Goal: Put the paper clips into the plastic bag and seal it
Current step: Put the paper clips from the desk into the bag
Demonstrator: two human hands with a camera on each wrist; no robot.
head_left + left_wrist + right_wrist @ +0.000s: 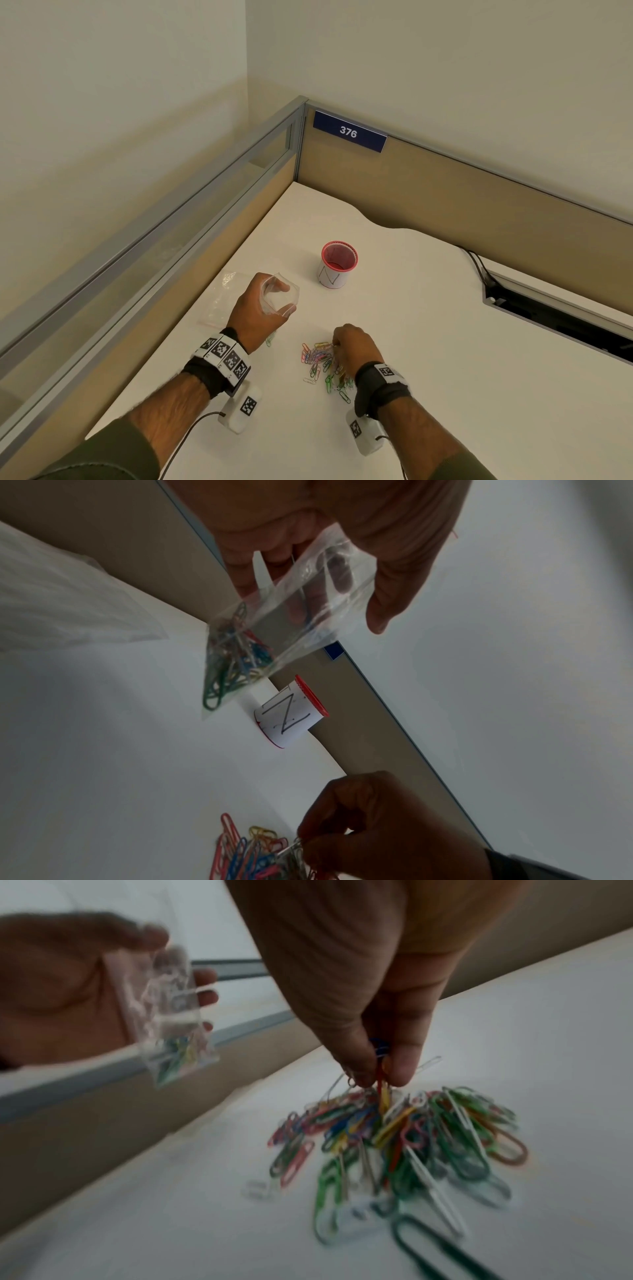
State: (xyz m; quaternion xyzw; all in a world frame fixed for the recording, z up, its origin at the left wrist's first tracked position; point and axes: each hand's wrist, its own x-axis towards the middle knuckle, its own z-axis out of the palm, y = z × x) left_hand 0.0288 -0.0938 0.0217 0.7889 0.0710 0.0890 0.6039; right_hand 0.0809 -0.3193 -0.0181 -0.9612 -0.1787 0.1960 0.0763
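We see the right hand point(359, 988) reaching down from the top, its thumb and fingertips point(400, 1066) pinching a few paper clips — a red and a yellow one hang below the grip, a blue one shows between the fingers. Just beneath lies the pile of paper clips point(404, 1137), green, red, blue, yellow and white, spread on the white counter point(137, 1218). At the left the left hand point(58, 988) holds a clear plastic bag point(171, 1010) above the counter's edge — a few coloured clips sit in its lower end. Everything is motion-blurred.
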